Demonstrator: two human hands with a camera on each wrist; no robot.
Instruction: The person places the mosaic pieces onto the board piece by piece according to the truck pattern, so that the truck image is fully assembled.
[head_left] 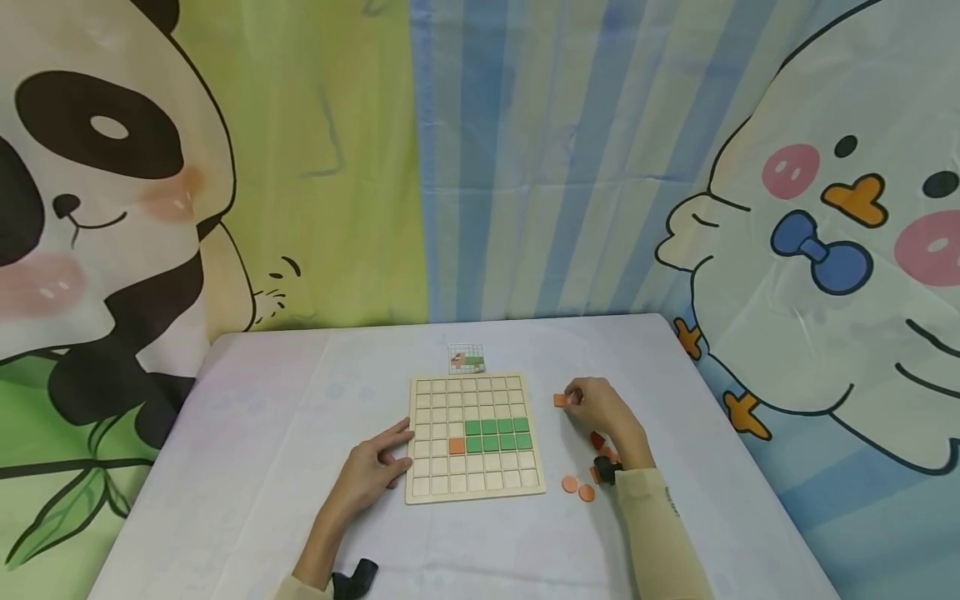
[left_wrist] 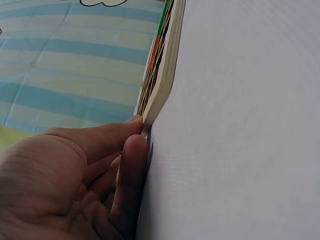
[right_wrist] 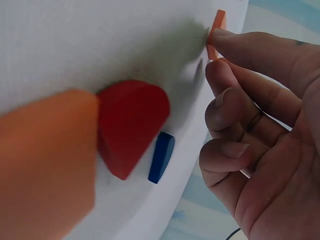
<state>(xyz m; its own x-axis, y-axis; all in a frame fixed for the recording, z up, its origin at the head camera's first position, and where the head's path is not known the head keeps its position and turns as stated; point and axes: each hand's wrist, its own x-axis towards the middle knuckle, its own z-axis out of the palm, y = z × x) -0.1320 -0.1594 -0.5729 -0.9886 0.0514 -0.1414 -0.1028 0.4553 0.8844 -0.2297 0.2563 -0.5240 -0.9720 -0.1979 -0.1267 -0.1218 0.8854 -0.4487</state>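
With thumb and fingertips, my right hand (head_left: 603, 412) pinches an orange square tile (head_left: 560, 400) to the right of the board. In the right wrist view that tile stands on edge to the camera, close over the white table. My left hand (head_left: 367, 471) rests at the left edge of a wooden grid board (head_left: 409, 492), fingertips and thumb touching its side. Two rows of green square tiles (head_left: 498, 435) lie in the grid's right half. One orange tile (head_left: 457, 446) sits at the left end of the lower green row.
A small pattern card (head_left: 467, 358) lies beyond the board. Under my right forearm are loose pieces: a red wedge (right_wrist: 132, 125), a blue piece (right_wrist: 161, 157), an orange piece (right_wrist: 45, 165) and round orange discs (head_left: 570, 484). Printed curtains (head_left: 495, 167) hang behind the table (head_left: 285, 400).
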